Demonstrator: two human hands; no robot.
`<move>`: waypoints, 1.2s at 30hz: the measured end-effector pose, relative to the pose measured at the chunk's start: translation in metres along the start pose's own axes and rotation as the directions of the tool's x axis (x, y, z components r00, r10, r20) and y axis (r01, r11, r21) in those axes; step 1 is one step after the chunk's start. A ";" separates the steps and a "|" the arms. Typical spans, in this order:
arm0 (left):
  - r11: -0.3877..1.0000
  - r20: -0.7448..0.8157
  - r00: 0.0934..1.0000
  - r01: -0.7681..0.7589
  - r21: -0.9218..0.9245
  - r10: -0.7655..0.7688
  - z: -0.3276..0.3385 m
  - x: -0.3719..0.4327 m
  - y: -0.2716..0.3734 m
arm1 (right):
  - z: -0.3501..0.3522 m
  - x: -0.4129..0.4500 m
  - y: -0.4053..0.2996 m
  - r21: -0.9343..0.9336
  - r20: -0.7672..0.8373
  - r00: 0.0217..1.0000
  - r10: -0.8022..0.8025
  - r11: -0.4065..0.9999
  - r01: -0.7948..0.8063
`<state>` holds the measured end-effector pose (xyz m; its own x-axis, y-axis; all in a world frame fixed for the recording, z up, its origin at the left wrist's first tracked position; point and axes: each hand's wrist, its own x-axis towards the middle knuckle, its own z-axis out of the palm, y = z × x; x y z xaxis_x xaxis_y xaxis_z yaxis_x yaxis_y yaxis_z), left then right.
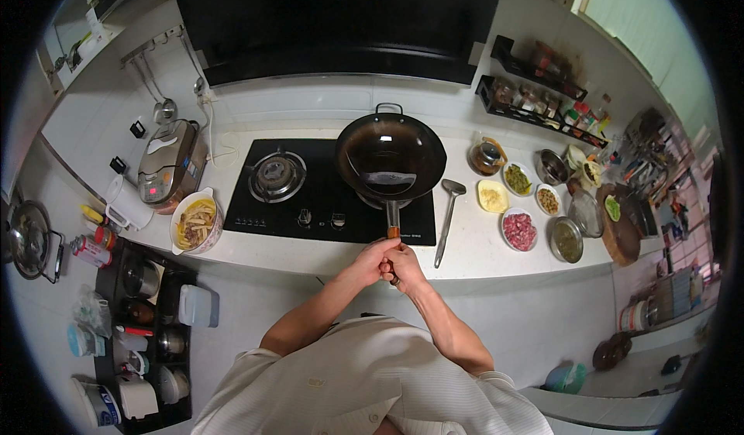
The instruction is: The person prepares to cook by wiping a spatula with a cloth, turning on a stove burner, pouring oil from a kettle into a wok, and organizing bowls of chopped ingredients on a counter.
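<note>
Both my left hand (374,259) and my right hand (405,266) are closed around the wooden handle of a dark wok (386,156). A little clear liquid lies in the wok, which is over the right burner of a black gas hob (325,202); whether it rests on the burner I cannot tell. To the right of the handle, a metal wok spatula (447,226) lies on the white counter. Beyond it are a plate of raw sliced meat (519,230), a yellow dish of minced garlic or similar (493,197) and a plate of chopped greens (518,179).
Left of the hob stand a casserole dish of food (196,224), a rice cooker (168,168) and a white jug (129,204). At the right are a glass teapot (487,156), a metal bowl (566,240) and a round wooden chopping board (621,240). A range hood (343,28) overhangs the back.
</note>
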<state>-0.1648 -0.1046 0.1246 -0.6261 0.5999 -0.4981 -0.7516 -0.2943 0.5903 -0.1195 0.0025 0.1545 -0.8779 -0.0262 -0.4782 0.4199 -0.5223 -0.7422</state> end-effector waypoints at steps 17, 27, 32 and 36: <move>0.989 0.109 0.987 -0.125 0.080 0.116 0.053 -0.020 0.045 | 0.010 -0.018 -0.061 0.118 0.139 0.989 0.048 0.991 -0.064; 0.960 0.072 0.995 -0.083 0.267 0.066 0.054 -0.017 0.039 | -0.007 -0.015 -0.042 0.161 0.170 0.985 0.031 0.985 -0.058; 0.943 -0.028 0.995 -0.079 0.324 0.093 0.044 -0.023 0.022 | -0.011 -0.015 -0.016 0.116 0.168 0.986 0.017 0.993 -0.037; 0.949 -0.056 0.995 -0.063 0.310 0.084 0.027 -0.022 0.007 | -0.012 -0.016 0.002 0.089 0.131 0.991 0.002 0.996 -0.014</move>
<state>-0.1504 -0.0995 0.1567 -0.6980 0.5301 -0.4815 -0.6092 -0.0861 0.7883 -0.1021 0.0121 0.1545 -0.8997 -0.1390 -0.4139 0.4098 -0.5959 -0.6906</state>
